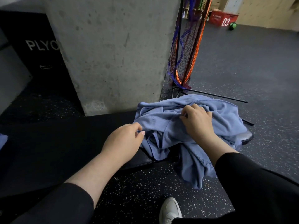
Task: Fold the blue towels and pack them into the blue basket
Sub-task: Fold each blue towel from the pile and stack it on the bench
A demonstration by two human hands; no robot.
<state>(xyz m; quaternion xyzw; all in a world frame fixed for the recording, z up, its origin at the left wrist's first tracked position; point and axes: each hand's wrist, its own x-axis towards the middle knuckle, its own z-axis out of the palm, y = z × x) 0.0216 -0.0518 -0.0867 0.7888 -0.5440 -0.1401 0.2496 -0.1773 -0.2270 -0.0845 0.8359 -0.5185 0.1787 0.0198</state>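
While both hands work at the same heap, the scene reads like this:

Blue towels (191, 126): a crumpled pile at the right end of the black padded surface (68, 139), one part spilling over the near edge and hanging toward the floor; faint lettering shows on the hanging part.

Left hand (124, 139): reaching in from the left, thumb and forefinger pinching a fold at the left edge of the pile.

Right hand (197, 120): lying on top of the pile, fingers curled and gathering a ridge of cloth.

Sleeves: black, pushed up on both forearms.

Surface: low, dark, running leftward; a small patch of blue cloth (2, 140) shows at its far left edge, cut off by the frame.

Concrete pillar (110, 50): standing just behind the surface.

Black plyo box (38, 50): to the left of the pillar, white letters partly hidden behind it.

Net frame (186, 50): orange and blue netting on black rods, leaning beside the pillar's right side, its base rods on the floor behind the towels.

Floor (242, 70): dark speckled rubber.

Red box (224, 18): far back, marked 03, with a green ball (232, 26) just beside it.

White shoe (169, 210): at the bottom edge, on the floor.
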